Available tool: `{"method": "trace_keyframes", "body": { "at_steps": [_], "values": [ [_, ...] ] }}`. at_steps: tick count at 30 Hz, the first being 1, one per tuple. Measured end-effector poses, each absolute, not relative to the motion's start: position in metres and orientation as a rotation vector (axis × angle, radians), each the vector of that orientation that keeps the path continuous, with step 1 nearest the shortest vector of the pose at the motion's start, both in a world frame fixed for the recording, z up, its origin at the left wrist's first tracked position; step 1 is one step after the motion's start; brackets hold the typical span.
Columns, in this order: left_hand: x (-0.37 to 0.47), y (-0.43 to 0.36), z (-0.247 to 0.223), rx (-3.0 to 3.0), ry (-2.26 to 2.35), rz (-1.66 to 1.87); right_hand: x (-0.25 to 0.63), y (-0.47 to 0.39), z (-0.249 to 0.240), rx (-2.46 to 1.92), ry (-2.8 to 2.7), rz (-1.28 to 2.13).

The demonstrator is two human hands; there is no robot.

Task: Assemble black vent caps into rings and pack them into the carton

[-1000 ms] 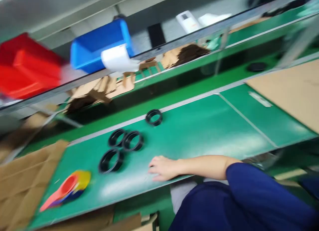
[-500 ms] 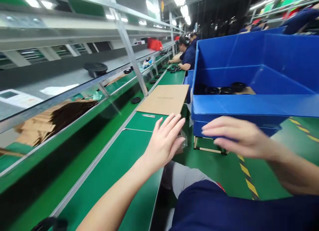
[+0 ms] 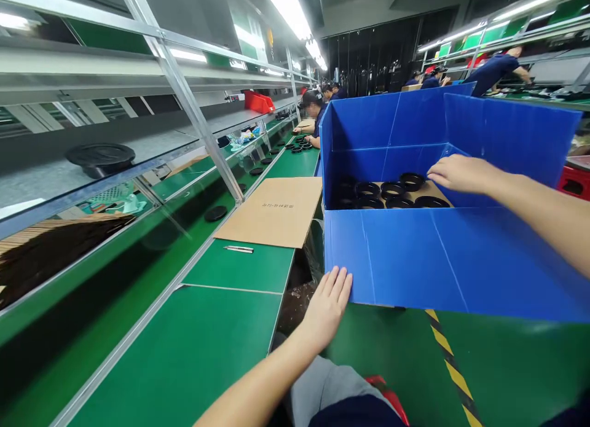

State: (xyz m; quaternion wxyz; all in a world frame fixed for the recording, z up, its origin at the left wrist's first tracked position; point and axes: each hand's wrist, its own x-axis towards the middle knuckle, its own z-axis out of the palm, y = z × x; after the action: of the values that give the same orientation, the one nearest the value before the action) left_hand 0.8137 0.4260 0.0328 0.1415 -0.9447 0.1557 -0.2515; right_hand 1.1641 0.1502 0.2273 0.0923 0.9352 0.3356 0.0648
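Observation:
A large blue box [image 3: 405, 249] stands open to the right of the green bench, its front flap hanging down. Inside it, several black round rings [image 3: 399, 203] lie on a sheet of cardboard [image 3: 441, 193]. My left hand [image 3: 328, 301] rests with fingers laid on the lower left corner of the flap, holding nothing. Over the right part of the box is my right hand [image 3: 461, 172], its fingers bent downward and close together near the rings; what they hold, if anything, is hidden.
On the green bench [image 3: 221, 329] lie a flat cardboard sheet [image 3: 271, 212] and a small cutter [image 3: 239, 249]. A black disc [image 3: 216, 214] sits on the lower strip at left. Co-workers [image 3: 316, 110] sit farther along the bench. A metal frame [image 3: 188, 95] rises at left.
Both hands have moved apart: the left has come down onto the blue flap, the right has reached over the box. The view has turned right, showing more of the box.

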Motion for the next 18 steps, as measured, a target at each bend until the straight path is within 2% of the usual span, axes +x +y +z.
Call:
{"method": "trace_keyframes", "body": {
  "at_steps": [5, 12, 18],
  "values": [
    [0.825, 0.435, -0.02, -2.816, 0.376, -0.749, 1.223, 0.24, 0.173, 2.799, 1.019, -0.106],
    [0.844, 0.444, -0.044, -2.9, 0.341, -0.724, 1.262, 0.319, 0.119, 2.789, 1.145, -0.582],
    [0.852, 0.448, -0.045, -2.936, 0.396, -0.76, 1.268, 0.334, 0.109, 2.783, 1.192, -0.586]
  ]
}}
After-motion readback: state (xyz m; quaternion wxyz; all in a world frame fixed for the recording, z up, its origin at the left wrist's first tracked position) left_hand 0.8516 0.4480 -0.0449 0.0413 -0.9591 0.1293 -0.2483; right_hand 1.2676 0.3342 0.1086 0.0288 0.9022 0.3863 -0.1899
